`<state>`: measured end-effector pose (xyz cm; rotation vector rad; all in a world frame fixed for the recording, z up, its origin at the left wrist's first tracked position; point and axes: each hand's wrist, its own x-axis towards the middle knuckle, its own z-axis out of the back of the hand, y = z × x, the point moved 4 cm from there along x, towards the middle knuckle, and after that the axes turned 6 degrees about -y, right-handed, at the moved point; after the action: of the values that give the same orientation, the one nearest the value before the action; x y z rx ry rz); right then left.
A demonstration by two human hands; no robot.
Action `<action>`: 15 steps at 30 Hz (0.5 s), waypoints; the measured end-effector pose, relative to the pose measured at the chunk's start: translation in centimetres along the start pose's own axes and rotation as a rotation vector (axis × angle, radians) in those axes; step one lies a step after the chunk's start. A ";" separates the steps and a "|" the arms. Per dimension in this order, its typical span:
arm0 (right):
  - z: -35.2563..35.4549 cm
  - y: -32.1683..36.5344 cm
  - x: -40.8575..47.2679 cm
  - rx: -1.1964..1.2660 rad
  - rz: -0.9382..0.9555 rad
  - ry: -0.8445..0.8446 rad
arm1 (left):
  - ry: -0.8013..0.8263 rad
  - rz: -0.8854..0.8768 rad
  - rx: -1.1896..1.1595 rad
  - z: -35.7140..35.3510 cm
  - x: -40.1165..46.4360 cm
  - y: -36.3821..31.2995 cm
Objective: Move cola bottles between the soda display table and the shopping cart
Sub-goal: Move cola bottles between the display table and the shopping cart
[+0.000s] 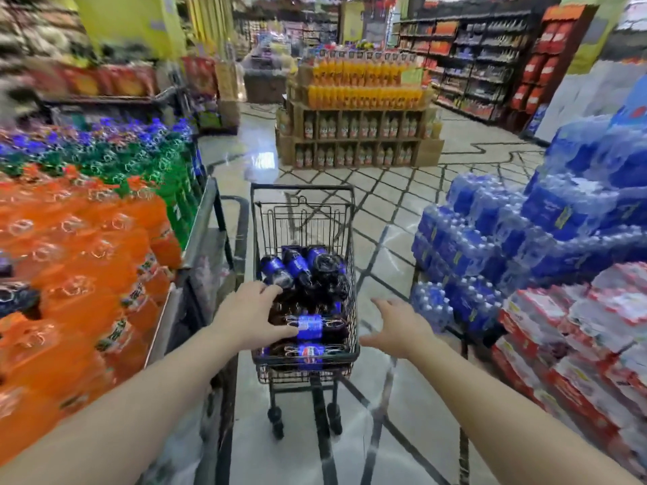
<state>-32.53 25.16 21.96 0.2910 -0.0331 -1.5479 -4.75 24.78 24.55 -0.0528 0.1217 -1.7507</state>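
A small black wire cart [304,204] is seen at centre on the tiled floor [385,211]. Cola bottles [301,274] with blue labels are piled inside it, lying on their sides. The left hand [250,315] is placed over the near left part of the pile; its fingers are spread and fairly straight, its thumb touching one near bottle [310,325]. No closed grip is seen. The right hand [397,327] is held in the air just right of the cart's near right corner, fingers spread, nothing gripped. On the left, the tabletop [199,225] is loaded with orange bottles [87,260] near and green bottles [147,162] farther. On the right, blue-wrapped water packs [507,225] are stacked. A juice display [357,110] is noted far ahead.
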 end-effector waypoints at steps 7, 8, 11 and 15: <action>-1.6 0.6 9.1 0.002 0.031 0.050 | 0.037 0.049 0.000 -2.2 6.6 2.8; -1.9 0.9 10.5 0.002 0.030 0.052 | 0.047 0.049 0.004 -2.5 7.9 3.4; -2.8 1.9 14.8 -0.002 0.016 0.067 | 0.059 0.033 0.006 -3.2 12.5 5.5; -3.1 3.6 20.8 0.004 -0.023 0.070 | 0.072 -0.001 0.021 -3.6 19.5 7.9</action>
<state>-27.72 5.09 16.38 0.3494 0.0225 -1.5599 -1.02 4.37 19.44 0.0259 0.1558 -1.7550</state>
